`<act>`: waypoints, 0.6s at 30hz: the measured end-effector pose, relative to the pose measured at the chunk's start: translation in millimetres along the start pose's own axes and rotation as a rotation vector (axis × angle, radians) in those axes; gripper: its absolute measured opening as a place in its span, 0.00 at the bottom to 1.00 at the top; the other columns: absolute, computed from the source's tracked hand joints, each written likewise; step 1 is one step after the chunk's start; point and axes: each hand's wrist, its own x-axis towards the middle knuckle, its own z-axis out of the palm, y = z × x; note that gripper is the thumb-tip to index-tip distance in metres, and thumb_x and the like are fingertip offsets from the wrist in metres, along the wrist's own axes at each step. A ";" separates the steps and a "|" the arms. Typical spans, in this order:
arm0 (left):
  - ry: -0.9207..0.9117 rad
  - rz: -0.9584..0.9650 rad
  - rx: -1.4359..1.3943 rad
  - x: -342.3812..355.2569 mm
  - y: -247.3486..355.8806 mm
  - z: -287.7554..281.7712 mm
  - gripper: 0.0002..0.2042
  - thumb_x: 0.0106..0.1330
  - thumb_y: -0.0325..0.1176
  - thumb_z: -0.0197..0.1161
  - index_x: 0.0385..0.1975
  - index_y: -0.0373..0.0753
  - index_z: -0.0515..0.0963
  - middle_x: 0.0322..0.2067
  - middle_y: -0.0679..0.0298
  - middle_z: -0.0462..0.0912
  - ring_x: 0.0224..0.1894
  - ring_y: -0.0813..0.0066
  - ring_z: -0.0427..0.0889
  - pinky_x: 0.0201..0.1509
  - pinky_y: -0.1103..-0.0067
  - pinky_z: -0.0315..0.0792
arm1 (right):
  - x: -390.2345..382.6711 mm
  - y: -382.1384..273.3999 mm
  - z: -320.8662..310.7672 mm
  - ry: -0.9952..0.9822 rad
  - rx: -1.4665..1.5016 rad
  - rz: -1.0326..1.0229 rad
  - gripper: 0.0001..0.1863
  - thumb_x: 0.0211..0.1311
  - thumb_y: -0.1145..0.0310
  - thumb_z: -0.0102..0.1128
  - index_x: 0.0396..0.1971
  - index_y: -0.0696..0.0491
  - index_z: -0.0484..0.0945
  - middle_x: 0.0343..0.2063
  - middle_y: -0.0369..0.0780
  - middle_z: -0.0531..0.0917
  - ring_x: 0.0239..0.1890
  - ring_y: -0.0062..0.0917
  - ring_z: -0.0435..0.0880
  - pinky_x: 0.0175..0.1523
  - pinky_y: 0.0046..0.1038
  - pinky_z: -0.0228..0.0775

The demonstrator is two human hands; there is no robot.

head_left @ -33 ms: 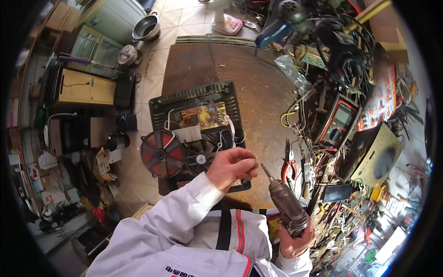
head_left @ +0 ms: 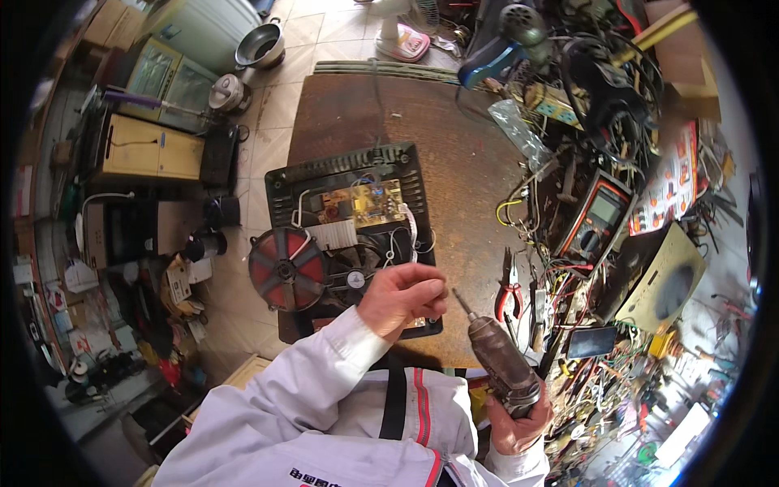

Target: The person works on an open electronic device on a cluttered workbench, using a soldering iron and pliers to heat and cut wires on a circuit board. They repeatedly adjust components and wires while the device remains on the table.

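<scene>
My right hand [head_left: 519,424] grips the rear of a worn brown power screwdriver [head_left: 501,357], its thin bit pointing up and left. Just left of the bit's tip is my left hand [head_left: 402,299], thumb and fingers pinched together. Whatever they may hold is too small or hidden to make out. Beneath and beyond this hand lies an opened cooktop housing [head_left: 280,183], black and ribbed at the edge. Inside it are a yellowish circuit board [head_left: 375,203], a silvery finned heat sink [head_left: 333,234] and a black fan [head_left: 355,280]. A round red-and-black coil [head_left: 287,270] rests over its left edge.
The housing sits on a worn brown wooden table [head_left: 466,195]. Red-handled pliers [head_left: 510,299] lie right of it, near an orange-edged multimeter [head_left: 596,215] and a dark phone [head_left: 591,342]. Tangled wires and tools crowd the right side. A clear plastic bag [head_left: 519,134] lies farther back.
Both hands and the power screwdriver have shifted very slightly left relative to the table. The left fingers remain pinched near the bit's tip.
</scene>
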 end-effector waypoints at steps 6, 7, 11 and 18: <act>-0.101 0.103 -0.395 -25.1 -4.3 -42.5 0.07 0.76 0.31 0.61 0.45 0.35 0.81 0.36 0.61 0.86 0.34 0.76 0.86 0.41 0.79 0.84 | 17.2 -40.1 22.6 -0.246 0.039 -0.038 0.31 0.47 0.75 0.79 0.54 0.63 0.78 0.37 0.46 0.90 0.39 0.29 0.90 0.47 0.30 0.81; -0.089 0.104 -0.457 -27.7 -5.7 -46.6 0.07 0.76 0.31 0.61 0.44 0.35 0.81 0.36 0.62 0.86 0.34 0.76 0.86 0.41 0.79 0.84 | 20.0 -46.4 26.5 -0.283 0.037 -0.029 0.31 0.47 0.75 0.79 0.54 0.63 0.77 0.38 0.46 0.90 0.40 0.28 0.90 0.48 0.29 0.81; -0.074 0.130 -0.650 -39.3 -20.6 -65.8 0.09 0.76 0.35 0.61 0.44 0.34 0.78 0.41 0.59 0.84 0.36 0.76 0.84 0.43 0.81 0.82 | 27.1 -67.6 42.6 -0.355 -0.075 -0.074 0.31 0.46 0.76 0.79 0.53 0.63 0.78 0.37 0.46 0.89 0.39 0.28 0.90 0.47 0.29 0.81; -0.051 0.123 -0.767 -46.1 -23.4 -86.7 0.11 0.77 0.39 0.60 0.43 0.36 0.77 0.39 0.61 0.82 0.34 0.77 0.84 0.40 0.81 0.83 | 36.4 -79.3 56.9 -0.511 -0.218 -0.195 0.32 0.45 0.75 0.79 0.54 0.60 0.77 0.37 0.48 0.88 0.38 0.35 0.91 0.45 0.32 0.81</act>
